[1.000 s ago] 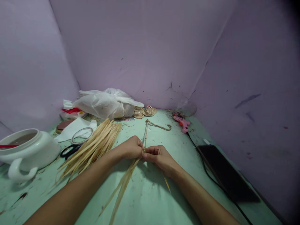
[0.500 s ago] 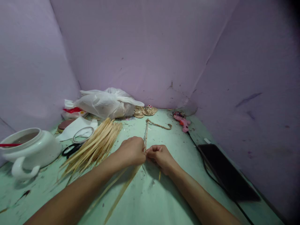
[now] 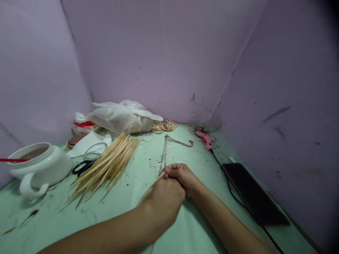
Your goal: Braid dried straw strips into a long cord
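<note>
Left hand shifted rightward, below right hand | right: pinching braided cord at its lower end, centre frame, apparently keeping plait tight | left: closed, contents hidden | straw bundle: left of centre, within reach.

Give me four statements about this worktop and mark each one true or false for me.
1. The right hand pinches the near end of the braided cord. True.
2. The black-handled scissors are inside the white pot. False: they lie on the table, beside the straw bundle.
3. The pink glue gun is left of the straw bundle. False: it is to the right.
4. A red stick reaches into the pot's opening. True.
</note>
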A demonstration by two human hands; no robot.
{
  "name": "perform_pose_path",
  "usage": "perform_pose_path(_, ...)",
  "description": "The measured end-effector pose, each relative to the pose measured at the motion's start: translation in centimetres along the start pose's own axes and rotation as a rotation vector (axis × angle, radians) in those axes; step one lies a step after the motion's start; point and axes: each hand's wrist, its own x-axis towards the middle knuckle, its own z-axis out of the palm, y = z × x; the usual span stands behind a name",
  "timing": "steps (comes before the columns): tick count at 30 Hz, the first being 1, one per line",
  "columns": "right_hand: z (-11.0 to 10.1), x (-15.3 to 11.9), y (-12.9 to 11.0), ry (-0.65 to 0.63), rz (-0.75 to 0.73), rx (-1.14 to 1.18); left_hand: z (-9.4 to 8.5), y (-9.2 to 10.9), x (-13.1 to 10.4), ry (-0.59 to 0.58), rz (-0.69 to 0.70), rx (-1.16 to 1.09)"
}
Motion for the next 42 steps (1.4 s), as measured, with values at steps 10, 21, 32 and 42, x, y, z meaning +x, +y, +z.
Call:
perform_pose_path(10,-0.4,0.1,0.1,-0.047,-0.014,-0.068,-2.2,-5.4,1.9,0.252,-0.406,-0.791)
perform_pose_path(21,-1.5,0.3,-0.2,-0.168,-0.051,-0.173,-0.6,-5.1,2.9,-0.182,-0.503,-1.181)
perform_pose_path(32,-0.8,0.7,1.4,0.228,-0.453,-0.977,1.7,-5.6,3.2,0.18,-0.411,-0.655)
perform_pose_path(42,0.0,-1.1,1.1,0.341,-0.486,-1.154,1.4,-7.0,2.9,0.13,-0.133,-0.637)
